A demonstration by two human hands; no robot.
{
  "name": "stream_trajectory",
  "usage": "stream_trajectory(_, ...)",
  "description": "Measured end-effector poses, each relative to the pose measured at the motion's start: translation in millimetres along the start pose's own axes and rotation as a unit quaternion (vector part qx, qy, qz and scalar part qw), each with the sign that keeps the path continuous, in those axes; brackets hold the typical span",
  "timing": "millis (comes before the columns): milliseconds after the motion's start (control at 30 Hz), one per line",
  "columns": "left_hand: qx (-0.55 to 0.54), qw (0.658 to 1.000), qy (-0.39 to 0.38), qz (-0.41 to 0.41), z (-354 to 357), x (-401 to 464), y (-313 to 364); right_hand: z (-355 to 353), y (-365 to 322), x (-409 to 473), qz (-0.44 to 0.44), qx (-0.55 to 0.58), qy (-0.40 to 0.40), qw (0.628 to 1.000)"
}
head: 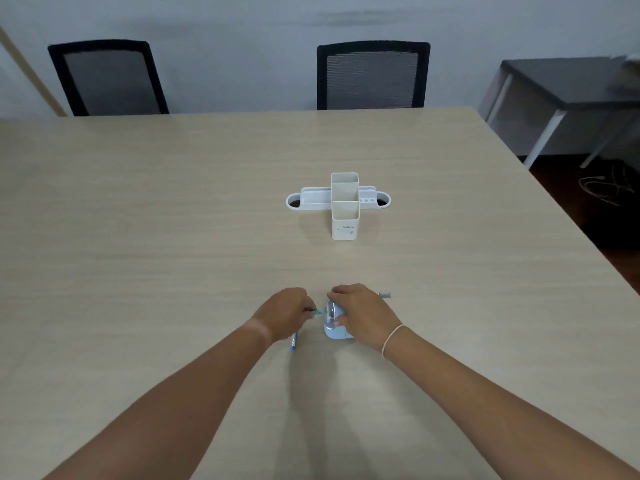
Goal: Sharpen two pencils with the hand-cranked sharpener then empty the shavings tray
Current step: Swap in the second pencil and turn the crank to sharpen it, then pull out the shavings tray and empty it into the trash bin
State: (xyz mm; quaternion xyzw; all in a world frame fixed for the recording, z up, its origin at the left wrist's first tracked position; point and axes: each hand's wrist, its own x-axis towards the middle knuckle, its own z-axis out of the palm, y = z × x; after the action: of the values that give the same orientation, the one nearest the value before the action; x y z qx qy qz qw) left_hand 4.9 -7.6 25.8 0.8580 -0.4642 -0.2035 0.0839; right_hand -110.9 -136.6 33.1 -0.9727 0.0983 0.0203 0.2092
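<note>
I see a white holder standing far past my hands, in the middle of the table. Its cups look bare inside. Nothing lies between it and my hands. A second pencil with a blue end lies flat just under my left wrist, close to the sharpener.

My left hand sits just left of the sharpener. Its fingers are pinched around a teal pencil, and the pencil points right, into the front of the sharpener. Only a small bit of that pencil shows between my fingers and the sharpener.

My right hand lies over the top of the sharpener, gripping it from above, with the thumb on the near side. The sharpener is light blue and stands on the table right under that hand. Its grey crank sticks out past my right hand, on the far right side. No fingers touch the crank. A thin band goes round my right wrist. Both arms reach straight forward from the near edge.

The table is pale wood and wide. Two black chairs stand behind its far edge, by a grey wall. A dark side table stands off to the right.
</note>
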Motion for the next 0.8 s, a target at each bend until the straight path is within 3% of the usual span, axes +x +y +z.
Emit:
stream_trajectory(167, 0.004, 1.0, 0.02, -0.019, -2.9, -18.3, -29.0, -0.5, -1.4, 0.1, 0.023, 0.005, -0.003, 1.0)
stream_trajectory(300, 0.0, 0.992, 0.06, -0.107, -20.2, -48.1, -74.0, -1.3, -2.8, -0.2, 0.031, 0.012, -0.014, 0.999)
stream_trajectory(433, -0.099, 0.973, 0.104, -0.182, -23.4, -53.8, -79.0, -3.8, -4.9, 1.8, 0.037, -0.002, -0.024, 0.999)
stream_trajectory(567, -0.252, 0.927, 0.116, -0.251, -0.2, -42.4, -61.4, -7.4, -7.0, 0.6, 0.041, -0.008, -0.033, 0.999)
stream_trajectory(800, -0.306, 0.894, 0.112, -0.307, 34.1, -23.3, -35.5, -7.6, -6.0, 0.2, 0.033, -0.012, -0.032, 0.999)
